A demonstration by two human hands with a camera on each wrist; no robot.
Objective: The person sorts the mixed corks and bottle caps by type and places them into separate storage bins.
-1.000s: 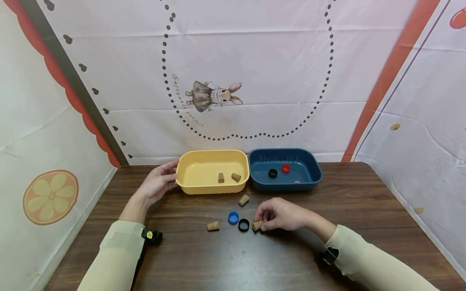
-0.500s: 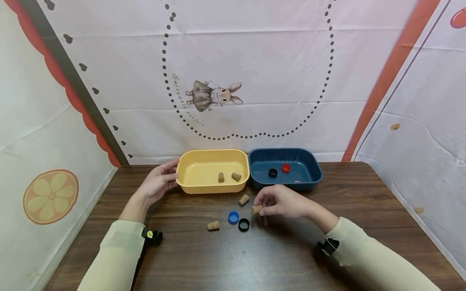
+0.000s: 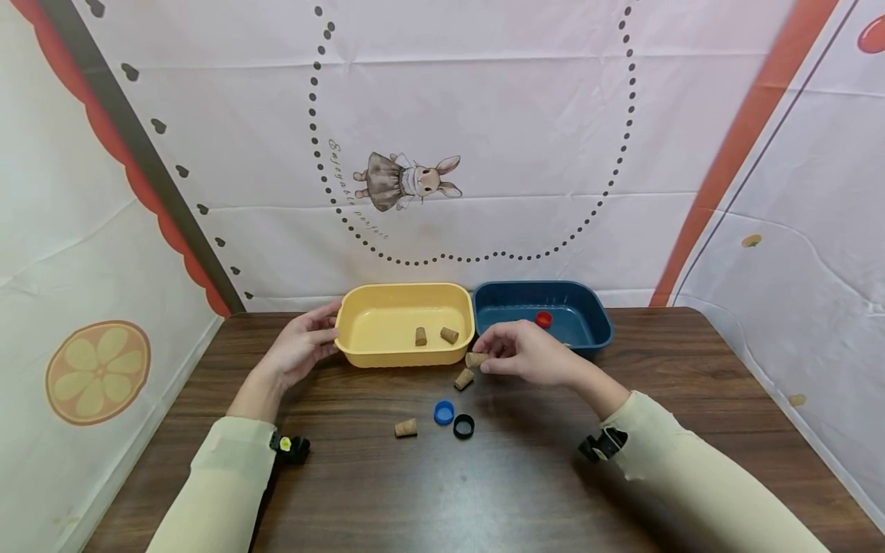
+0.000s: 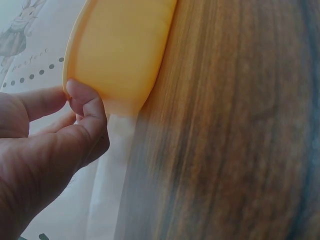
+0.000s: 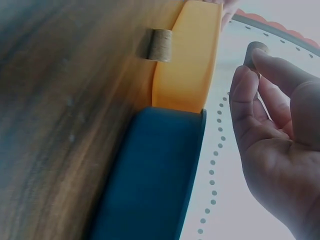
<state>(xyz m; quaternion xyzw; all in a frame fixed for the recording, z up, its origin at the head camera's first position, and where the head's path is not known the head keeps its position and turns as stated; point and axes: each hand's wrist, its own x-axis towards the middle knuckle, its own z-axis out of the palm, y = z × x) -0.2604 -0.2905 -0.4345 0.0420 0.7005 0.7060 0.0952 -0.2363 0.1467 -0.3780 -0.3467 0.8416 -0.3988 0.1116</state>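
Between thumb and fingertips my right hand [image 3: 528,353] pinches a cork [image 3: 475,359], held just in front of the bins. In the right wrist view the cork [image 5: 256,52] shows at the fingertips. My left hand [image 3: 300,346] grips the left end of the yellow bin [image 3: 397,359]; the left wrist view shows thumb and finger on its rim. Two corks [image 3: 421,336] lie inside that bin. A second cork [image 3: 464,379] rests on the table right below the held one, and another cork [image 3: 406,428] lies farther left and nearer.
Touching the yellow bin's right side is a dark blue bin [image 3: 600,338] with a red bottle cap [image 3: 543,319] inside; my right hand covers part of it. A blue cap [image 3: 444,412] and a black cap [image 3: 464,426] lie mid-table. Printed cloth [image 3: 525,153] stands behind.
My right hand has lifted the cork off the table and carried it away from me, up to the bins, now covering the black cap in the blue bin. The left hand stays put.
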